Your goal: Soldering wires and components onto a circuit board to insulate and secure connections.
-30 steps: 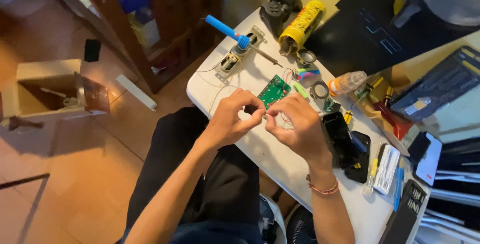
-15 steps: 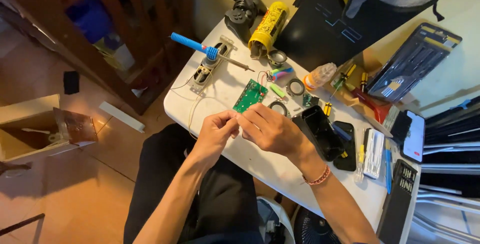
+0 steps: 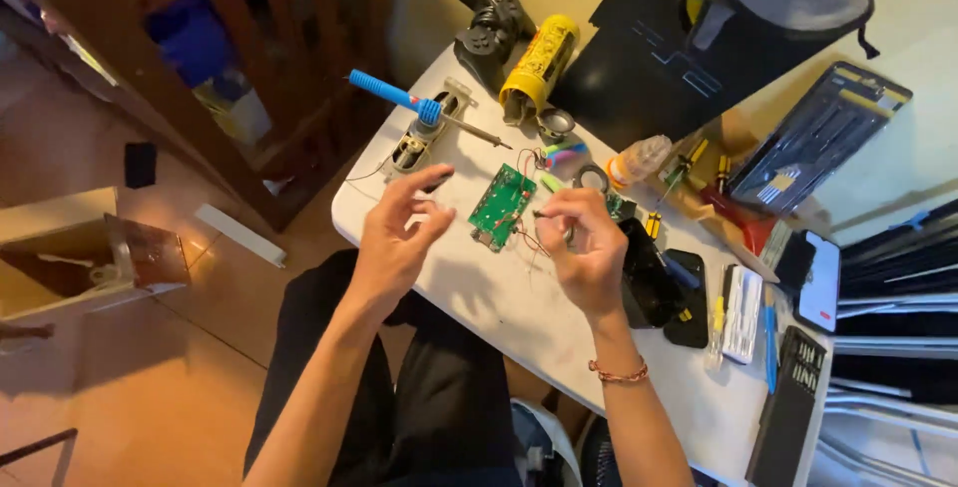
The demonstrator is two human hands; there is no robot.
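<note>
**Green board lies between two raised hands**

A small green rectangular circuit board (image 3: 502, 207) lies flat on the white surface (image 3: 479, 297), thin red wires trailing from its lower end. The left hand (image 3: 392, 238) hovers at about 9 o'clock from the board, just beside it and not touching; its grip is loosely wide, fingers spread and curled, holding nothing. The right hand (image 3: 587, 247) sits at about 4 o'clock from the board, near it; its grip is narrow, thumb and forefinger pinched together on something thin, which is too small to tell apart from the red wires. A beaded bracelet (image 3: 619, 375) circles that wrist.

At 11 o'clock from the board, a blue-handled soldering iron (image 3: 414, 106) rests in its metal stand. At 12 o'clock lies a yellow cylindrical can (image 3: 539, 60), with a black game controller (image 3: 491, 30) beside it.
</note>
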